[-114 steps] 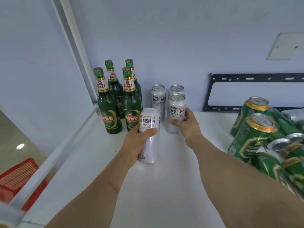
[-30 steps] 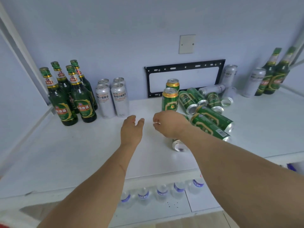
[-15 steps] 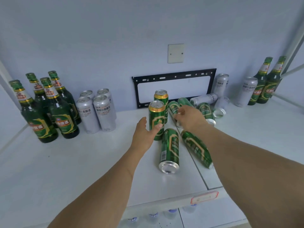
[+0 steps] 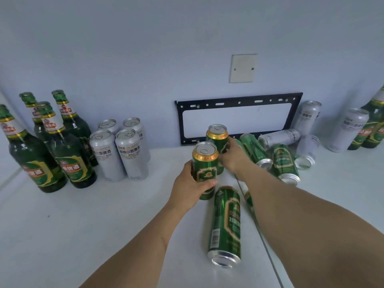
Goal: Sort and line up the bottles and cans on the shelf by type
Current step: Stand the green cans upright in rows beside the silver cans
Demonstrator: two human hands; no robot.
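On the white shelf (image 4: 87, 221) my left hand (image 4: 190, 185) grips an upright green can (image 4: 204, 163) with a gold rim. Just behind it my right hand (image 4: 233, 157) holds a second upright green can (image 4: 217, 135). Another green can (image 4: 226, 223) lies on its side in front of them, and several more green cans (image 4: 285, 163) lie tumbled to the right. Several green bottles (image 4: 68, 150) stand grouped at the far left, with several upright silver cans (image 4: 128, 152) beside them.
A black metal bracket (image 4: 239, 100) is fixed to the back wall under a blank wall plate (image 4: 243, 68). Silver cans (image 4: 351, 127), some lying down, and green bottles (image 4: 374, 125) are at the far right. A seam (image 4: 270, 256) splits the shelf near my right forearm.
Both hands have closed round the two upright green cans; half a second ago my left hand was only reaching the front one. The view has moved in closer.
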